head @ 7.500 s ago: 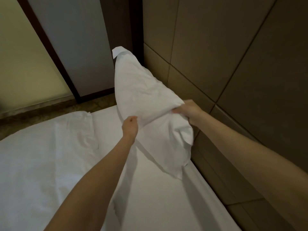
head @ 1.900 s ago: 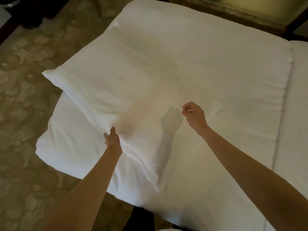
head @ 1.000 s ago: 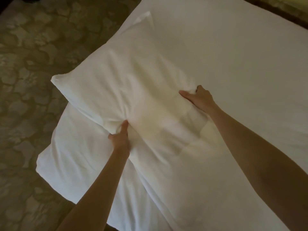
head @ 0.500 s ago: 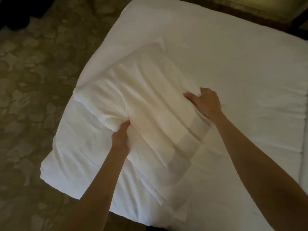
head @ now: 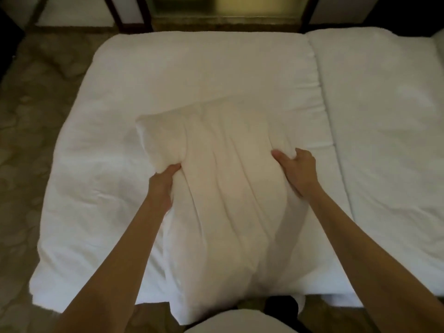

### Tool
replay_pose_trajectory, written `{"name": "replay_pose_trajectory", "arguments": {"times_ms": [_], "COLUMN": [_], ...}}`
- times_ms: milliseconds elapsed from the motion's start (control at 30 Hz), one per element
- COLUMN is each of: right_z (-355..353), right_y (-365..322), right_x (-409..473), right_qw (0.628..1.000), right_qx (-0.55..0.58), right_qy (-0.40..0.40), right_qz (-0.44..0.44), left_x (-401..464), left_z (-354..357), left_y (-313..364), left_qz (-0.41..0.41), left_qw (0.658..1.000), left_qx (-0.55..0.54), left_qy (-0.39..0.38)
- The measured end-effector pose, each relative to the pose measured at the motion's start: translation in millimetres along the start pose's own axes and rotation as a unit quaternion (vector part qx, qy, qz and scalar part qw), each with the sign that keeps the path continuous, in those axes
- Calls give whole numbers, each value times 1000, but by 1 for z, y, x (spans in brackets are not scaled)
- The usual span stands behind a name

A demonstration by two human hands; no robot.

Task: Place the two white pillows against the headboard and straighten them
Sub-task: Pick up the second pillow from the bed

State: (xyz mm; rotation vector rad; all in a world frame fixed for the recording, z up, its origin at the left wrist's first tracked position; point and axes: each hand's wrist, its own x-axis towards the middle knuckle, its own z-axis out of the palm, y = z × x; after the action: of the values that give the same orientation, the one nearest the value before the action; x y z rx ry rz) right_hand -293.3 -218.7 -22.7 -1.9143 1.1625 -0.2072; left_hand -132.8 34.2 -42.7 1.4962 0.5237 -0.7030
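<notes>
A white pillow [head: 223,188] is held lengthwise in front of me, raised over the folded white duvet [head: 115,121]. My left hand [head: 163,183] pinches its left edge, and my right hand [head: 296,171] grips its right edge with the thumb on top. The pillow's near end hangs down toward my body. The second pillow and the headboard are out of view.
The white bed sheet [head: 389,121] lies bare to the right of the duvet. Patterned carpet [head: 28,121] spreads on the left. Dark wooden frames with light panels [head: 223,10] stand beyond the far side of the bed.
Both hands have turned the pillow from a slant to straight in front of me and drawn it nearer. My view has swung to face across the bed.
</notes>
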Motion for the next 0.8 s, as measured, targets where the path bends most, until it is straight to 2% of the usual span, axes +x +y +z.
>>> {"name": "replay_pose_trajectory", "arguments": {"times_ms": [167,467,800], "right_z": [-93,-252,-374], "right_y": [78,208,273], "right_x": [-35,-71,-65], "right_qw": [994,983,971], "right_qx": [77,122,136], "right_qy": [66,131,194], "right_qz": [32,50,31], "left_x": [-59,-168,-225], "left_z": [77,207,316], "left_y": [-36,-138,-179], "left_qz": [54,81,103], "left_qw": [995,990,980], "left_qx": [40,60,77], "left_qy": [-70,-101,-154]}}
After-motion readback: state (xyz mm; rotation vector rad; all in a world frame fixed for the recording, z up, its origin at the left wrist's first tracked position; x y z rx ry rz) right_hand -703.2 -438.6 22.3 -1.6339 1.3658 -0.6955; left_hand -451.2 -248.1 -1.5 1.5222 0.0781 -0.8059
